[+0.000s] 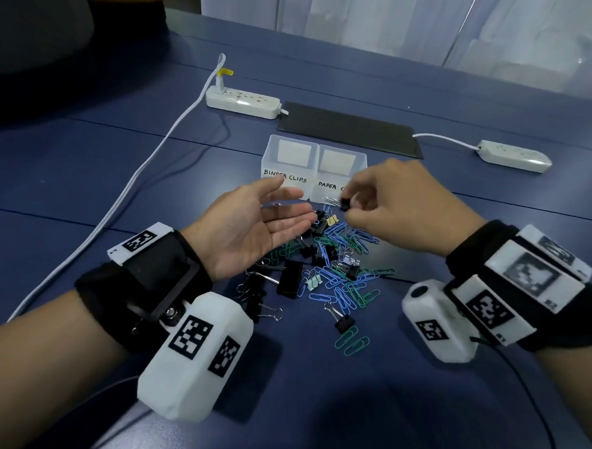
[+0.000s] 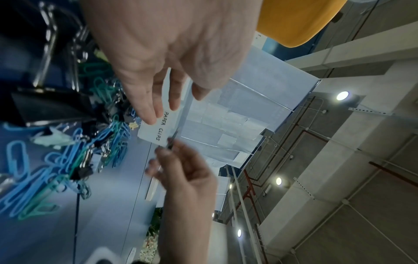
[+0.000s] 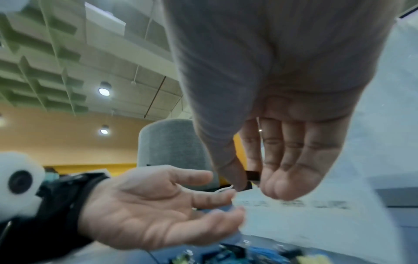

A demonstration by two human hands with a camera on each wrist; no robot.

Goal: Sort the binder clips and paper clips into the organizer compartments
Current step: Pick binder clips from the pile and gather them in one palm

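The right hand (image 1: 396, 209) pinches a small black binder clip (image 1: 344, 204) between thumb and forefinger, held in the air just in front of the compartment labelled PAPER CLIPS (image 1: 340, 171); the other fingers (image 3: 285, 171) curl loosely. The left hand (image 1: 249, 228) lies palm up beside it, fingers straight and slightly apart, holding nothing. The compartment labelled BINDER CLIPS (image 1: 289, 162) stands touching the other on its left. Near the person, a mixed pile of paper clips (image 1: 339, 285) and binder clips (image 1: 290, 279) is spread on the blue surface (image 1: 84, 179). Two white power strips (image 1: 242, 101) and a dark mat (image 1: 351, 129) lie behind the compartments.
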